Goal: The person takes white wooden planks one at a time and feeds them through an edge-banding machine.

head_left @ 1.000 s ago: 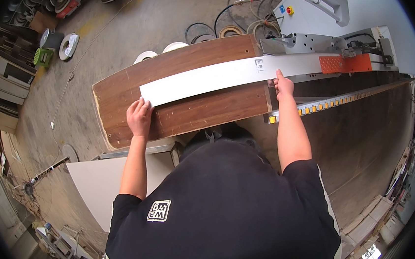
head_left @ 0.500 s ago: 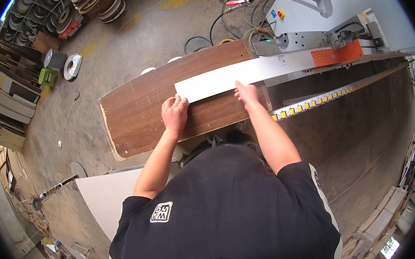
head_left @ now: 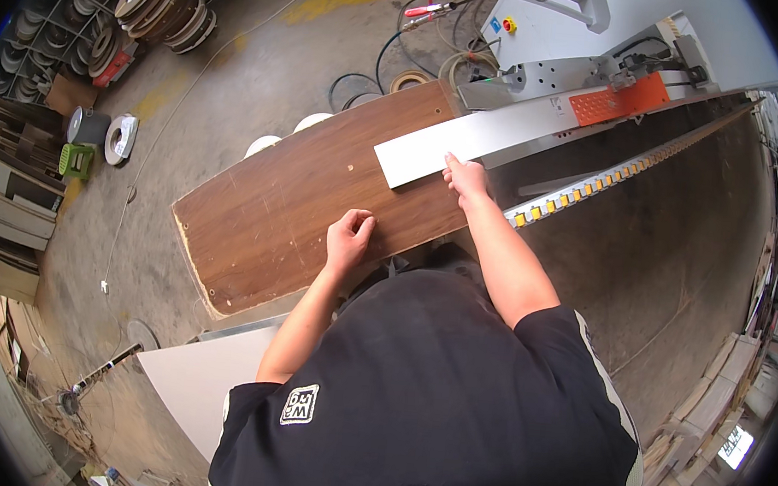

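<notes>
A long white panel [head_left: 434, 151] lies across the brown wooden board [head_left: 270, 223], its far right end running under the orange guard [head_left: 619, 101] of a machine. My right hand [head_left: 468, 180] grips the panel's near edge, thumb on top; the fingers beneath are partly hidden. Over the board's near edge, apart from the panel, my left hand [head_left: 349, 239] is loosely closed with nothing visible in it.
A rail with yellow rollers [head_left: 578, 199] runs off to the right, near the panel. Cables [head_left: 381, 66] and a hose lie behind the board. A pale sheet [head_left: 197, 379] stands by my left arm. Reels [head_left: 164, 10] are stacked at far left.
The white panel has slid right, toward the machine. My left hand has let go of its left end and drawn back toward me. My right hand stays at the near edge.
</notes>
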The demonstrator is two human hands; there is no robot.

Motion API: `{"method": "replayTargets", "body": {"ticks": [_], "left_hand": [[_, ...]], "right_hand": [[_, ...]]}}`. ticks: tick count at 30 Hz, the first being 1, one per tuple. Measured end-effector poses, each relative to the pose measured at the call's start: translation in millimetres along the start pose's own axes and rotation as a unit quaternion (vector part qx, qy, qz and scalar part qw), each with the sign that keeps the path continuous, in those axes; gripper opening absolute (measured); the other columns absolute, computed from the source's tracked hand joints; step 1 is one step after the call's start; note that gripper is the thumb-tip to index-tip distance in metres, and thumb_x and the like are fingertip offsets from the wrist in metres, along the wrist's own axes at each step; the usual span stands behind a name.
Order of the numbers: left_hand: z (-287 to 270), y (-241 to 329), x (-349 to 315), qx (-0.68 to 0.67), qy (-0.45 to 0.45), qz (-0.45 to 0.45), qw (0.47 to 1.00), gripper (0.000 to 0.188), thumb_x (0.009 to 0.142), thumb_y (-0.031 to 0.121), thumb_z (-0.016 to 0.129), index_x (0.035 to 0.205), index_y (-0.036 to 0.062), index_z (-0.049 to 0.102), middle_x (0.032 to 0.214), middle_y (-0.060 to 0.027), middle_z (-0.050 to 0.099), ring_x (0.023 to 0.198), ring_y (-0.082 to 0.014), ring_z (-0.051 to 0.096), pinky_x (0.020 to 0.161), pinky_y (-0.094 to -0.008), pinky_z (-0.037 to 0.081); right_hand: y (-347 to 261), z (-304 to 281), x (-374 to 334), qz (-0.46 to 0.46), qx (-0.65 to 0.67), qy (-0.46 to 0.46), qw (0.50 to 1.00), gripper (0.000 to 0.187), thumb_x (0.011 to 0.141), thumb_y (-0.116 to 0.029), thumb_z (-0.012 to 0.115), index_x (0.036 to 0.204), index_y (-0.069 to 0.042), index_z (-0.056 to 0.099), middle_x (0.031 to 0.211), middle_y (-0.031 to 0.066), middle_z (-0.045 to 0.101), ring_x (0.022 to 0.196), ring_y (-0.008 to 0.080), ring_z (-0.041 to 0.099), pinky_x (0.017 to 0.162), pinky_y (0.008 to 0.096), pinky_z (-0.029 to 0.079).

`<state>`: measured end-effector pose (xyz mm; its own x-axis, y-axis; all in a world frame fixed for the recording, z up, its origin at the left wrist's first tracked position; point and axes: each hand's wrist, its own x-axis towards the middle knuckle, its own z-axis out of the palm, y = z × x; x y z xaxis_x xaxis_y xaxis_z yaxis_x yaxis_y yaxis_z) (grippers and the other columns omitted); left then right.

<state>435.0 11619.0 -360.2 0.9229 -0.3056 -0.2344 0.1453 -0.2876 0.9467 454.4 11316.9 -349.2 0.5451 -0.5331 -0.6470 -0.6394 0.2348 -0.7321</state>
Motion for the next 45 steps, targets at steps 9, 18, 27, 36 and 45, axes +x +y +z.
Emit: {"method": "replayTargets", "body": {"ticks": [9, 18, 27, 36, 45], "left_hand": [[9, 4, 1, -0.033, 0.043, -0.046, 0.997, 0.012, 0.098, 0.014, 0.068, 0.102, 0.0022, 0.071, 0.077, -0.0002, 0.068, 0.057, -0.0050, 0.055, 0.048, -0.0224, 0.044], [30, 8, 8, -0.004, 0.135, -0.060, 0.989, 0.014, 0.099, 0.016, 0.067, 0.102, 0.0021, 0.070, 0.075, -0.0028, 0.066, 0.050, -0.0058, 0.053, 0.045, -0.0216, 0.043], [138, 4, -115, -0.039, 0.081, -0.124, 0.988, 0.014, 0.102, 0.016, 0.064, 0.108, 0.0036, 0.068, 0.076, -0.0007, 0.064, 0.056, -0.0071, 0.056, 0.050, -0.0218, 0.044], [203, -158, -360, -0.271, 0.081, -0.338, 0.897, 0.018, 0.101, 0.014, 0.065, 0.114, 0.0012, 0.068, 0.089, -0.0036, 0.070, 0.079, -0.0143, 0.065, 0.078, -0.0294, 0.055], [312, -124, -569, -0.239, 0.478, -0.301, 0.790, 0.023, 0.101, 0.016, 0.063, 0.120, 0.0028, 0.065, 0.089, -0.0062, 0.070, 0.071, -0.0109, 0.065, 0.061, -0.0234, 0.052]], "right_hand": [[-8, -63, 58, -0.027, 0.028, 0.018, 0.999, 0.041, 0.095, -0.033, 0.073, 0.069, -0.003, 0.065, 0.063, 0.0047, 0.066, 0.049, 0.0120, 0.054, 0.050, 0.0299, 0.045], [-23, -136, 109, -0.052, 0.074, -0.002, 0.996, 0.042, 0.095, -0.031, 0.072, 0.069, 0.000, 0.066, 0.063, 0.0073, 0.066, 0.048, 0.0143, 0.059, 0.049, 0.0301, 0.047], [-38, -206, 131, -0.047, 0.033, 0.065, 0.996, 0.045, 0.095, -0.039, 0.070, 0.070, -0.001, 0.068, 0.063, 0.0058, 0.069, 0.048, 0.0142, 0.060, 0.050, 0.0325, 0.048], [-18, -190, 9, -0.248, -0.042, -0.091, 0.964, 0.056, 0.097, -0.055, 0.062, 0.067, -0.008, 0.064, 0.054, 0.0008, 0.062, 0.046, 0.0123, 0.057, 0.050, 0.0315, 0.045], [195, -173, -115, -0.389, -0.573, -0.393, 0.605, 0.044, 0.088, -0.040, 0.066, 0.118, -0.007, 0.069, 0.111, 0.0189, 0.073, 0.105, 0.0369, 0.069, 0.089, 0.0458, 0.056]]}}
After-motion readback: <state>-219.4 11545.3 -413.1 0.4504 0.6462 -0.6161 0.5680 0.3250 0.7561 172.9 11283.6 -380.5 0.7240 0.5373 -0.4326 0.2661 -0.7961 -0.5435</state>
